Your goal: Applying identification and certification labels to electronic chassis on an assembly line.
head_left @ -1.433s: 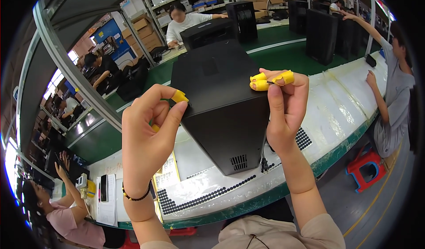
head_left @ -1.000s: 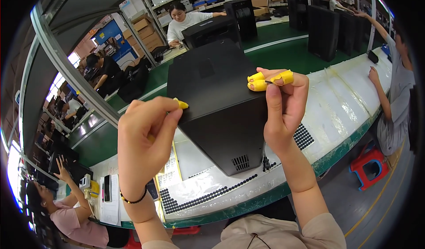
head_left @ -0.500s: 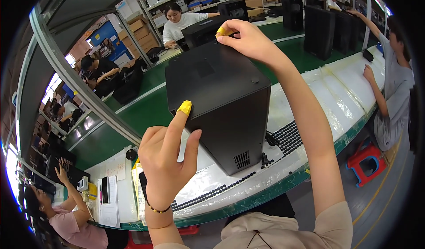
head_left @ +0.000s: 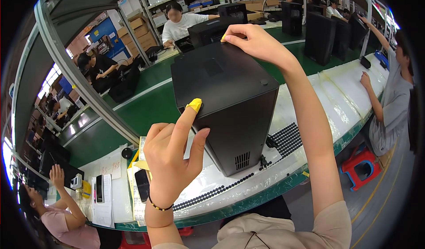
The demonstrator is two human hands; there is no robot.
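A tall black computer case (head_left: 239, 129) stands upright on the bench in front of me, with a small vent grille low on its near side. A round black rubber foot (head_left: 264, 82) sits at the right near corner of its top. My left hand (head_left: 175, 156) presses its yellow-wrapped index fingertip on the near left corner; the thumb is apart and the other fingers are curled, holding nothing. At the far edge of the top, my right hand (head_left: 252, 38) has thumb and yellow-wrapped index finger closed together against the surface. Anything between those fingertips is hidden.
Rows of black rubber dots (head_left: 287, 140) and a black plug (head_left: 264, 162) lie beside the case. Left of it are a phone (head_left: 142, 185) and papers (head_left: 102, 211). Beyond runs a green conveyor (head_left: 152, 109) with more black cases (head_left: 319, 38). Co-workers sit around; a metal post (head_left: 84, 76) rises at left.
My right fingertips have come down onto the far edge of the case top. The left index finger stays on the near corner. The view has shifted slightly, so the case appears further right.
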